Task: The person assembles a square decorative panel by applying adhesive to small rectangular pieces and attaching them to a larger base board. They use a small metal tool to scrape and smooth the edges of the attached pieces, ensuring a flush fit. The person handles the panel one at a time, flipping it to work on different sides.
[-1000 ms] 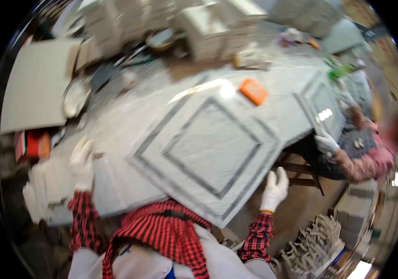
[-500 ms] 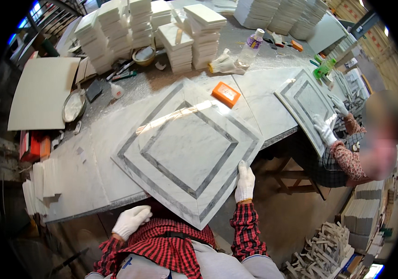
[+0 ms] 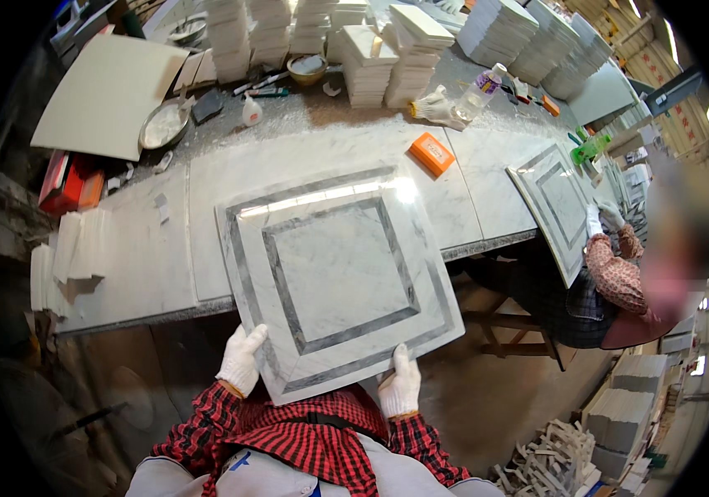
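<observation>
- Step in hand, by my reading: steadying a square inlaid panel [image 3: 340, 282] at the table's front edge with both gloved hands.
- Panel location: middle stretch of the table [image 3: 139, 257]; far part above the tabletop, near part jutting past the front edge toward the wearer. Unclear from overhead whether the far part rests or sits slightly raised.
- Left hand [image 3: 241, 362]: pinching the panel's left edge close to its near-left corner, thumb on top, fingers hidden beneath.
- Right hand [image 3: 400, 385]: pinching the near edge, right of its middle, thumb up on the face; fingers mostly out of sight.
- Any shift from here would call for both grips kept level, I judge, given the overhang and a likely heavy, brittle slab.
- Panel look: white with soft grey veining, two dark grey square bands, one inside the other; polished, bright glare along the far side.
- Orange box [image 3: 431, 155]: on the tabletop, just beyond the panel's far-right corner, apart from it.
</observation>
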The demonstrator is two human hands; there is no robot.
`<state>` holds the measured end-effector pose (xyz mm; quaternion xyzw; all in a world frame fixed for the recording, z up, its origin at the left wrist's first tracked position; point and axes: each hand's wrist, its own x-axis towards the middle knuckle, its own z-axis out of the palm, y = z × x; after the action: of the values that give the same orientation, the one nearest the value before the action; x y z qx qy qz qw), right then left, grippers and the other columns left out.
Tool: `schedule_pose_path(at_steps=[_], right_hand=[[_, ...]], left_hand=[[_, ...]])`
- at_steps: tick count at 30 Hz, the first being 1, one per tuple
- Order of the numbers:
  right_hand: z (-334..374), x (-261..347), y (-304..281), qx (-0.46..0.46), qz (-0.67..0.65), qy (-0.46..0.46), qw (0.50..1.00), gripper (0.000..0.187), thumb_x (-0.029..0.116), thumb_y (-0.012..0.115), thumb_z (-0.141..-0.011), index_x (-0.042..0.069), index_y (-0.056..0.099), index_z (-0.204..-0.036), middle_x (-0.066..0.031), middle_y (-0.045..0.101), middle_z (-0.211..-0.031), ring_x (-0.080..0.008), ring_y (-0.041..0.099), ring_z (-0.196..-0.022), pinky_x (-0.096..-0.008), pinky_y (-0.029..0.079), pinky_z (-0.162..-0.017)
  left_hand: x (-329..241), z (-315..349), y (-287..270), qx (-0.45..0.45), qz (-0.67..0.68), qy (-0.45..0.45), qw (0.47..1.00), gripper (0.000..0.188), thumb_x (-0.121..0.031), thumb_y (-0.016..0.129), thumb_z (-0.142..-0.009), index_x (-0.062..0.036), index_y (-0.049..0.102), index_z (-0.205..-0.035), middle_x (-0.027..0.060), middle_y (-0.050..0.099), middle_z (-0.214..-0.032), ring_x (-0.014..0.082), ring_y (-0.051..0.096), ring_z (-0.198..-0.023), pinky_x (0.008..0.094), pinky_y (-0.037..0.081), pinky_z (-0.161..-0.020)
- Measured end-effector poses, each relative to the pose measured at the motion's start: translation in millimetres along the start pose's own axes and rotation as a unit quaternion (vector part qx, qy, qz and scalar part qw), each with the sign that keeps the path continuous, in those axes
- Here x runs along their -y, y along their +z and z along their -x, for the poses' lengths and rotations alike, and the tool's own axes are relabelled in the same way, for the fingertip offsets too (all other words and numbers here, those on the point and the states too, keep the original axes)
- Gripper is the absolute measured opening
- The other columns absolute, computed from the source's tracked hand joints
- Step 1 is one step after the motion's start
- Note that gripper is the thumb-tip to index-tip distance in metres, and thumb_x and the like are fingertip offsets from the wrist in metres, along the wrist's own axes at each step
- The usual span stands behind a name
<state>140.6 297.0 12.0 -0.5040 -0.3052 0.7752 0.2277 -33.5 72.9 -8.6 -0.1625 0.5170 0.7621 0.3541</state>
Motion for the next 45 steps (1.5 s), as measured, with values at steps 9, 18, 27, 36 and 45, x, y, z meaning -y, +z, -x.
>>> schedule_pose_path(at_steps=[9, 18, 27, 36, 45], right_hand=[[-1.6, 10.2, -39.7, 0.071, 0.185, 0.141, 0.97, 0.036, 0.036, 0.057, -0.102, 0.003, 0.057, -0.116, -0.0114, 0.065, -0.114, -0.023, 0.067, -0.098, -0.0381, 0.056, -0.077], [-77.7, 145.8, 16.5, 0.107, 0.509, 0.024, 0.854, 0.029, 0.027, 0.063, -0.096, 0.002, 0.065, -0.111, -0.0069, 0.066, -0.078, -0.0132, 0.059, -0.057, -0.0265, 0.045, -0.048], [-221.9, 189.9, 154.9, 0.153, 0.403, -0.176, 0.885, 0.058, 0.047, 0.053, -0.101, 0.0, 0.054, -0.136, -0.0106, 0.061, -0.123, -0.0149, 0.058, -0.105, -0.0286, 0.047, -0.086], [-157.5, 151.6, 123.4, 0.087, 0.212, -0.147, 0.962, 0.082, 0.067, 0.033, -0.1, 0.003, 0.032, -0.152, -0.0183, 0.041, -0.149, -0.0335, 0.039, -0.137, -0.0452, 0.031, -0.115], [-125.3, 94.2, 40.5, -0.008, -0.03, -0.064, 0.997, 0.091, 0.084, 0.044, -0.084, 0.012, 0.05, -0.14, -0.0118, 0.05, -0.143, -0.0313, 0.048, -0.128, -0.0485, 0.037, -0.111]], left_hand=[[3.5, 6.8, 8.0, -0.05, -0.055, 0.043, 0.996, 0.034, -0.022, 0.067, -0.096, 0.0009, 0.061, -0.12, 0.0029, 0.066, -0.107, 0.0117, 0.058, -0.095, 0.0308, 0.047, -0.086], [15.8, -8.3, 3.5, -0.139, -0.122, 0.081, 0.979, 0.048, -0.032, 0.075, -0.09, 0.0065, 0.062, -0.116, 0.0103, 0.068, -0.105, 0.0151, 0.06, -0.092, 0.0308, 0.05, -0.086], [12.3, -14.2, 8.9, -0.214, -0.203, 0.056, 0.954, 0.076, -0.05, 0.083, -0.074, 0.0117, 0.061, -0.111, 0.0201, 0.069, -0.105, 0.0235, 0.065, -0.098, 0.034, 0.051, -0.089], [13.0, 1.8, -3.4, -0.23, -0.188, 0.115, 0.948, 0.049, -0.017, 0.088, -0.071, 0.0012, 0.066, -0.111, 0.0086, 0.073, -0.103, 0.0145, 0.068, -0.093, 0.03, 0.053, -0.085], [-66.0, 43.0, -11.3, -0.182, -0.44, 0.401, 0.783, 0.034, -0.021, 0.092, -0.053, -0.0104, 0.066, -0.073, 0.0063, 0.068, -0.075, 0.0272, 0.066, -0.075, 0.0368, 0.051, -0.071]])
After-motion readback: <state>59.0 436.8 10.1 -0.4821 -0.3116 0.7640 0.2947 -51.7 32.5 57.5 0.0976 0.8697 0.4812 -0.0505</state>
